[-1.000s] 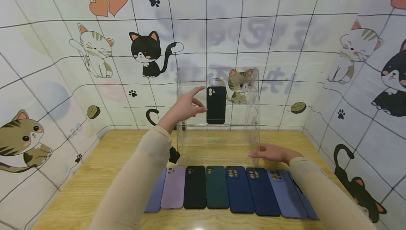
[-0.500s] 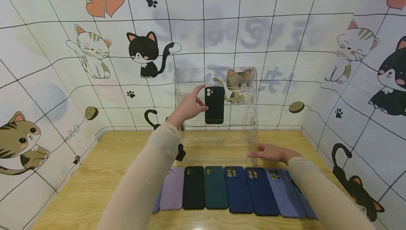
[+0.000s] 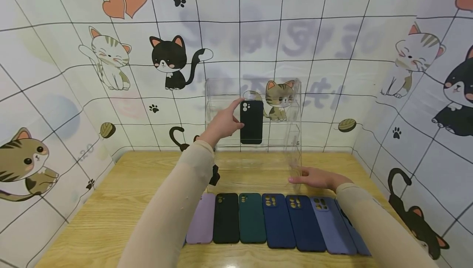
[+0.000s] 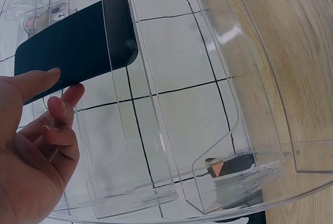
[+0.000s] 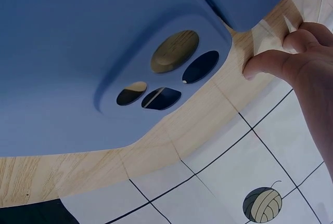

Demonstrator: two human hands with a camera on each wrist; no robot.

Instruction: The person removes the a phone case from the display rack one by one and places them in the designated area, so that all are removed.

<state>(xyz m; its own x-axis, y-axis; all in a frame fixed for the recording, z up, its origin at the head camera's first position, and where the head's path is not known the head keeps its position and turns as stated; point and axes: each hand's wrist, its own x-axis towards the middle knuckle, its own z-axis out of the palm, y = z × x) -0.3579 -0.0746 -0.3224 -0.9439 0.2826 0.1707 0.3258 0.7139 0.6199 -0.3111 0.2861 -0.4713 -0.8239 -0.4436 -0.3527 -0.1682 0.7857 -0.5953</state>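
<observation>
A black phone case (image 3: 251, 122) stands upright on a clear plastic display rack (image 3: 255, 161). My left hand (image 3: 223, 124) is at the case's left edge, thumb and forefinger spread apart. In the left wrist view its thumb (image 4: 39, 82) overlaps the dark case (image 4: 78, 42), and a fingertip lies near the lower edge. My right hand (image 3: 318, 177) holds the rack's lower right side. In the right wrist view this hand (image 5: 312, 57) shows bent fingers at the transparent wall, partly hard to see.
Several phone cases lie in a row before the rack: lilac (image 3: 201, 223), black (image 3: 226, 218), green (image 3: 253, 218), dark blue (image 3: 278, 223) and periwinkle (image 3: 334, 227). A small black object (image 3: 214, 175) shows beside my left sleeve. Cat-patterned cloth (image 3: 240, 34) walls the wooden table (image 3: 136, 186).
My left hand has shifted slightly right, up to the black case's edge, and the sleeve covers more of the row's left end. The right hand stays at the rack.
</observation>
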